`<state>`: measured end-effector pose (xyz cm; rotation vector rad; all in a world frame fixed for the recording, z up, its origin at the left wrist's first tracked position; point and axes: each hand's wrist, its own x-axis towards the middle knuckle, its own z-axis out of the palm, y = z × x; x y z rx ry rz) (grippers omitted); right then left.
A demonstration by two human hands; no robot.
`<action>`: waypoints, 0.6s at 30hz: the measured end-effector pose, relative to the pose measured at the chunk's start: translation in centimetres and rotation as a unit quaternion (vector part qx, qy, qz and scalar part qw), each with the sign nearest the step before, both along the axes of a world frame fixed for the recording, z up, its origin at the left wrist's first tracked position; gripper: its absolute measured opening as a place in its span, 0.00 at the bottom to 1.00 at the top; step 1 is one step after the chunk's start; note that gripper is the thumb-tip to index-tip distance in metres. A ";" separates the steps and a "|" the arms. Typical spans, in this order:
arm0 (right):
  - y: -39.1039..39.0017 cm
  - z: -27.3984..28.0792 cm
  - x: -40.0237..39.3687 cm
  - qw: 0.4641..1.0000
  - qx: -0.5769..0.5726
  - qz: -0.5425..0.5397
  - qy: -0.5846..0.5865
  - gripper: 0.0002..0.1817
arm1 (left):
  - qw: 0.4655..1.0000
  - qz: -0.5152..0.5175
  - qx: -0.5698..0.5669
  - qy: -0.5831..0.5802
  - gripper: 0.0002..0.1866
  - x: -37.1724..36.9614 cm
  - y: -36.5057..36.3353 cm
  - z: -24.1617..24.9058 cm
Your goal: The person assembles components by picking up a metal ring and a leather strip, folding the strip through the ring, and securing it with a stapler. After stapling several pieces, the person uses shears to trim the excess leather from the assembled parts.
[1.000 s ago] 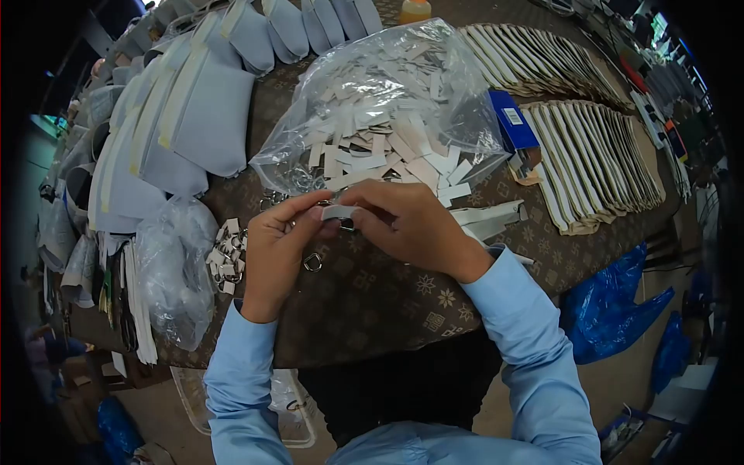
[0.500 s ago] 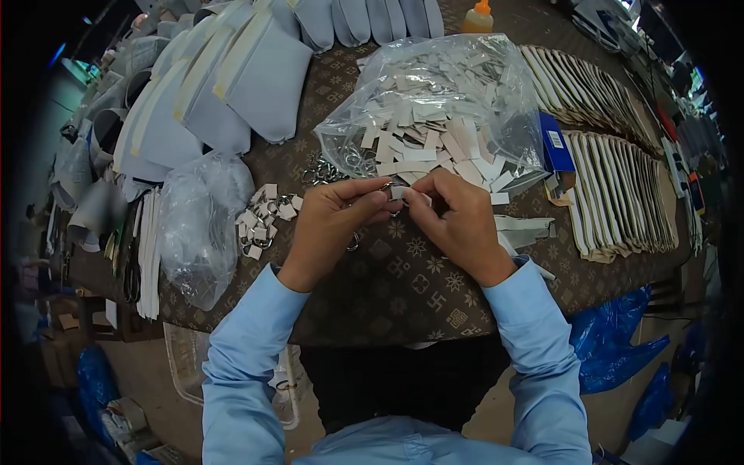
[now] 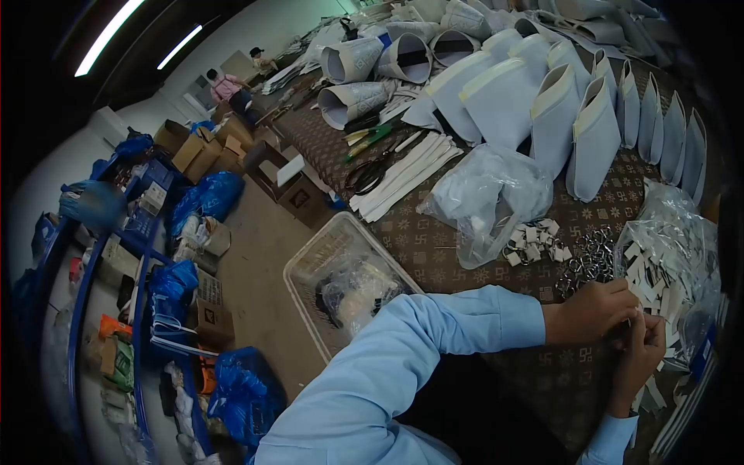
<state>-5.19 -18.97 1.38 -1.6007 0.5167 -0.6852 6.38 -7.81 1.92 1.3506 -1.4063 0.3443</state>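
My left hand (image 3: 593, 311) and my right hand (image 3: 643, 349) meet at the right side of the view, above the patterned brown tablecloth, both with fingers pinched. A small pale strip with a metal ring is between them, mostly hidden by the fingers now. Just beyond my left hand lies a heap of loose metal rings (image 3: 595, 252). Beside that heap is a pile of pale tabs on rings (image 3: 535, 242). A clear bag of loose pale strips (image 3: 694, 225) lies at the far right, close to my hands.
A crumpled clear plastic bag (image 3: 492, 198), white strips (image 3: 407, 180), scissors (image 3: 367, 177) and grey-white shaped pieces (image 3: 500, 101) cover the table. Left of the table are a basket (image 3: 291, 273), cardboard boxes (image 3: 304, 200) and a blue shelf (image 3: 77, 333). Two people (image 3: 226, 87) are far back.
The view has swung left, so my hands now appear at the right and the floor, basket and shelf show. My hands stay together over the table.
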 end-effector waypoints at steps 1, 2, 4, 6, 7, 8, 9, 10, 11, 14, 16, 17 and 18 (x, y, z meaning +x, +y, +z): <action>0.2 -0.3 0.2 1.000 0.017 -0.007 -0.008 0.09 | 0.999 0.021 0.030 -0.016 0.05 -0.1 0.2 0.0; 0.4 -0.3 0.3 1.000 0.019 -0.001 -0.011 0.09 | 0.997 0.042 0.060 -0.033 0.04 -0.1 0.5 0.0; 0.6 -0.3 0.5 0.993 0.101 0.010 -0.064 0.08 | 0.997 0.046 0.039 -0.042 0.06 -0.1 0.0 -0.4; 0.6 -0.5 0.7 0.987 0.140 0.000 -0.080 0.08 | 0.998 0.044 0.016 -0.046 0.07 0.1 -0.6 -0.9; 0.3 -0.6 0.7 0.980 0.176 -0.013 -0.093 0.08 | 0.997 0.048 -0.010 -0.064 0.09 0.2 -1.1 -1.0; -0.2 -0.7 0.6 0.980 0.174 -0.012 -0.092 0.08 | 0.995 0.052 -0.036 -0.082 0.11 0.2 -1.4 -1.2; -0.6 -0.9 0.5 0.974 0.207 -0.007 -0.091 0.07 | 0.995 0.053 -0.038 -0.081 0.11 0.0 -1.1 -1.1; -0.8 -1.0 0.4 0.966 0.242 -0.001 -0.090 0.07 | 0.997 0.056 -0.004 -0.062 0.13 -0.2 -0.8 -1.0; -0.7 -1.1 0.4 0.966 0.242 0.002 -0.089 0.07 | 0.997 0.059 0.030 -0.042 0.15 -0.3 -0.4 -0.8; 0.0 -0.9 0.5 0.972 0.211 0.015 -0.106 0.07 | 0.995 0.062 0.032 -0.076 0.18 -0.4 0.2 -0.3; 0.3 -0.4 0.4 0.977 0.183 0.007 -0.104 0.07 | 0.997 0.050 0.019 -0.063 0.17 -0.3 0.2 -0.3; 0.3 -0.4 0.4 0.978 0.183 0.007 -0.104 0.07 | 0.998 0.034 0.006 -0.052 0.16 -0.2 0.2 -0.3; 0.2 -0.3 0.4 0.977 0.185 0.009 -0.105 0.07 | 0.998 0.033 0.005 -0.052 0.16 0.0 -0.1 -0.5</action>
